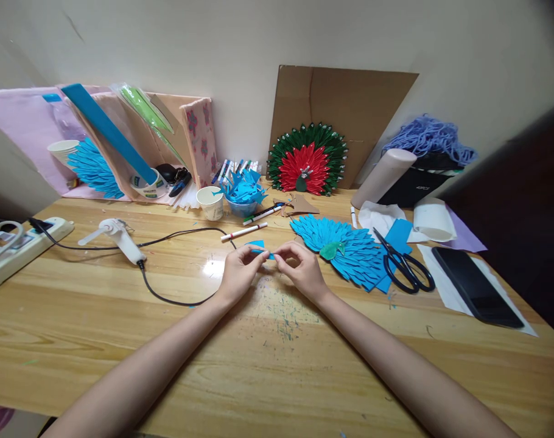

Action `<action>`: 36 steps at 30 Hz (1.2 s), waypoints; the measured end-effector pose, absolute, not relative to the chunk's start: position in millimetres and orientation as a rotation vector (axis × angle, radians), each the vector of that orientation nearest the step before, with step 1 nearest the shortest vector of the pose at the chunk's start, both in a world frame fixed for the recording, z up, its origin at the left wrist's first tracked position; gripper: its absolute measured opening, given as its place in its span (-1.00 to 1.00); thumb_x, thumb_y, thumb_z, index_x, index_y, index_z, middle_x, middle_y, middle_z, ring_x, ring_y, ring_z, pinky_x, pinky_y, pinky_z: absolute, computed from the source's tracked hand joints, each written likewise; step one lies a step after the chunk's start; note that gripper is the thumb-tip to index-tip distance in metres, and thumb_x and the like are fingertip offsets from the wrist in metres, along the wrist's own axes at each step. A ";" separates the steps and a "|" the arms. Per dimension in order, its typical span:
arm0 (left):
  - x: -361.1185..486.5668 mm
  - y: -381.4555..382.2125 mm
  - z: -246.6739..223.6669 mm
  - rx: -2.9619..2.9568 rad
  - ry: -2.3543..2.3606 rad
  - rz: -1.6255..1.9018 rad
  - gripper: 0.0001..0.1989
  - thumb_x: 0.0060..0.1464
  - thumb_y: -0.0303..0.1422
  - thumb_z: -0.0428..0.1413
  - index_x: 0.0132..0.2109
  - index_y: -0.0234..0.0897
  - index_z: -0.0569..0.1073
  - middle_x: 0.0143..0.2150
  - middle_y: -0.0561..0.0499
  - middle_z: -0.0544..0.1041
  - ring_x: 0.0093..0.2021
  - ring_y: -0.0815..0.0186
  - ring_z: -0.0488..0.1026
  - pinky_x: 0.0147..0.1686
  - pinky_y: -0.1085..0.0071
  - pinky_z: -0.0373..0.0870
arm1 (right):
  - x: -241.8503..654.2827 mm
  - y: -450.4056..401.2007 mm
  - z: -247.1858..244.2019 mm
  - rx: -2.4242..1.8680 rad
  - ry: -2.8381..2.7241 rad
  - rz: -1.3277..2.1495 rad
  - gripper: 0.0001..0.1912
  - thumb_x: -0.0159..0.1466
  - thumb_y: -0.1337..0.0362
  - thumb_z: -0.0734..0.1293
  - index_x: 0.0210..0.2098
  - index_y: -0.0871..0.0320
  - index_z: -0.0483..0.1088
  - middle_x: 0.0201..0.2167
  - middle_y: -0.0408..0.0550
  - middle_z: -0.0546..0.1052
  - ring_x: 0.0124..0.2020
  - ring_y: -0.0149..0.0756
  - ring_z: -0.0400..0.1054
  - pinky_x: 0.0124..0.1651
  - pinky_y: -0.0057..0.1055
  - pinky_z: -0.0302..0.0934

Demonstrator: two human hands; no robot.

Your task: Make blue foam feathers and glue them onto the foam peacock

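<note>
My left hand (243,271) and my right hand (301,267) meet above the middle of the table, fingers pinched. Between the fingertips is a small blue strip (271,256), mostly covered by them; I cannot tell if it is paper or felt. Another bit of blue material (255,244) shows just behind my left fingers. To the right of my right hand lies a fan of layered blue feather shapes (345,246) with a green piece (332,250) in its centre. Dark and bluish specks are scattered on the wood below my hands.
A white glue gun (124,241) with a black cable lies left, near a power strip (44,243). Black-handled scissors (407,271) and a phone (478,286) lie right. Behind stand a paper cup (210,204), a tub of blue scraps (243,204) and a red-green fan (307,161).
</note>
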State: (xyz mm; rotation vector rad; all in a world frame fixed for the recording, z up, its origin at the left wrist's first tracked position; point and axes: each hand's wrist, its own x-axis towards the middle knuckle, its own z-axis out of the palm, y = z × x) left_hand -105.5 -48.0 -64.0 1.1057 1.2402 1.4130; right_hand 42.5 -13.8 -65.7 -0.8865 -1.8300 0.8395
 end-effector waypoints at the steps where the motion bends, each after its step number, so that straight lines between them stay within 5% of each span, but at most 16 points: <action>1: -105.0 -48.0 -64.5 1.117 1.240 1.404 -0.76 -0.13 -0.25 0.18 -0.38 -0.38 0.47 -0.43 -0.03 0.50 -0.44 0.33 0.45 -0.41 0.40 0.45 | 42.0 -14.4 -64.7 -0.869 -1.849 0.838 -0.94 0.16 0.30 0.27 -0.41 0.15 0.36 -0.43 -0.09 0.41 -0.41 -0.36 0.33 -0.36 -0.42 0.28; 36: -108.4 -45.7 -59.2 0.911 1.145 1.218 -0.78 -0.12 -0.28 0.16 -0.54 -0.38 0.44 -0.51 -0.05 0.51 -0.45 0.32 0.46 -0.37 0.41 0.43 | 48.3 -19.1 -67.8 -0.787 -2.312 0.084 -0.84 0.23 0.35 0.18 -0.35 0.12 0.40 -0.38 0.02 0.49 -0.34 -0.26 0.35 -0.28 -0.35 0.24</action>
